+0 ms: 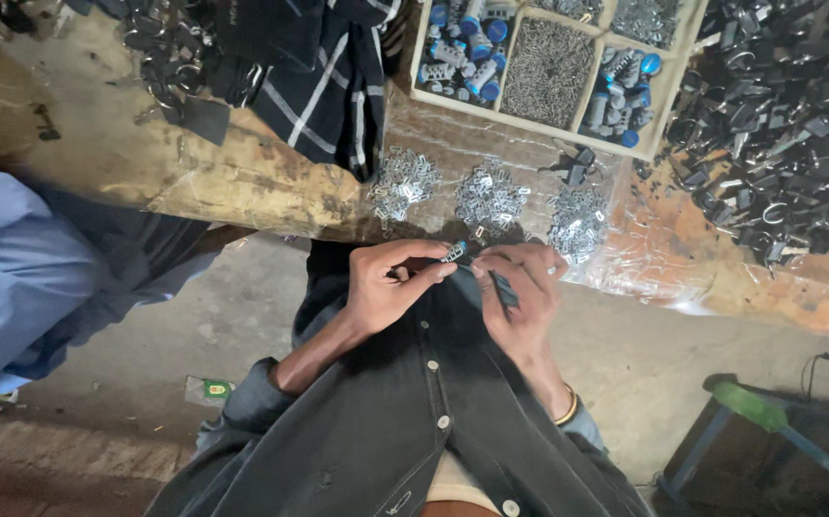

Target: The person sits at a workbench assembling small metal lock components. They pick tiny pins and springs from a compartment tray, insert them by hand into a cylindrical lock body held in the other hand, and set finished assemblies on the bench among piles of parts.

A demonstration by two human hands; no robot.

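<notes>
Pinching a small silver-and-dark metal piece (455, 253) between them, the left hand (391, 285) and right hand (520, 292) were closed on it, just off the worn wooden bench (242, 172) edge. A slip seemed likely to drop it among the silvery clip heaps (491, 196) at twelve o'clock.

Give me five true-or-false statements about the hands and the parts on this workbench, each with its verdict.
1. Both hands pinch a small metal part together. True.
2. Three heaps of small metal clips lie on the bench. True.
3. The divided tray holds red pieces. False: blue and silver ones.
4. The right hand wears a glove. False: it is bare, with a gold bangle on the wrist.
5. The left hand rests on the bench. False: it is held above the lap.
</notes>
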